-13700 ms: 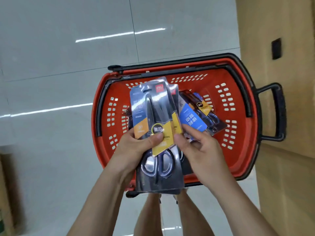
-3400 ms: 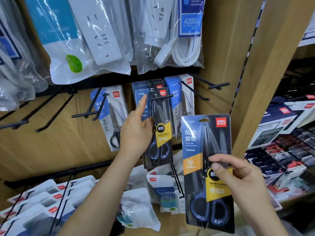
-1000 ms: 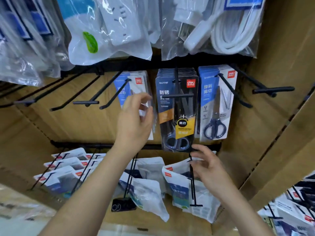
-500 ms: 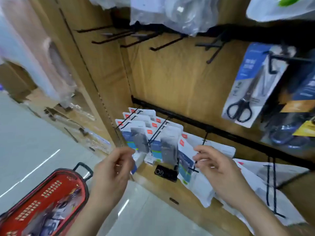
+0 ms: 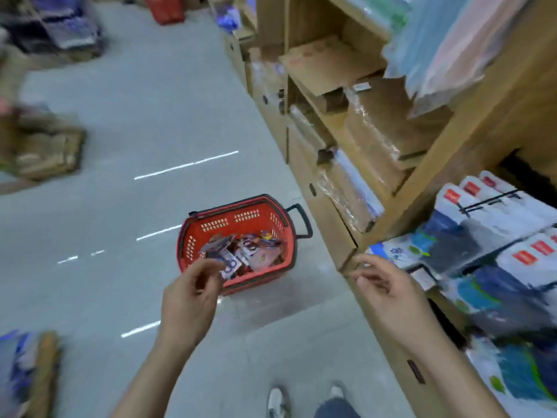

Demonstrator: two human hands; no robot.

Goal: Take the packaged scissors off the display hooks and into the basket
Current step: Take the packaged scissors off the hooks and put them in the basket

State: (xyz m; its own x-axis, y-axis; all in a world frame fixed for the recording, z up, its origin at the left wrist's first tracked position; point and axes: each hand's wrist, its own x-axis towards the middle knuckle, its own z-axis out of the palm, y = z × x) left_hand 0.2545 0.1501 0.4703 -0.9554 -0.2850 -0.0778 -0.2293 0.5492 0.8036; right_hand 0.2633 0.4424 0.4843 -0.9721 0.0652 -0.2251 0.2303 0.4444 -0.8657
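**Basket part-filled, both hands empty**

We see a pile of scissor packs (image 5: 250, 251) lying in the red basket (image 5: 229, 212) on the floor, so much of the job looks done. Left hand (image 5: 190, 300) and right hand (image 5: 388, 294) hang over it, fingers loosely curled and grasping nothing. A second ago more packs hung on the hooks, so some remain. Since then the view has swung from the hook wall to the aisle, and the basket is now in the centre.
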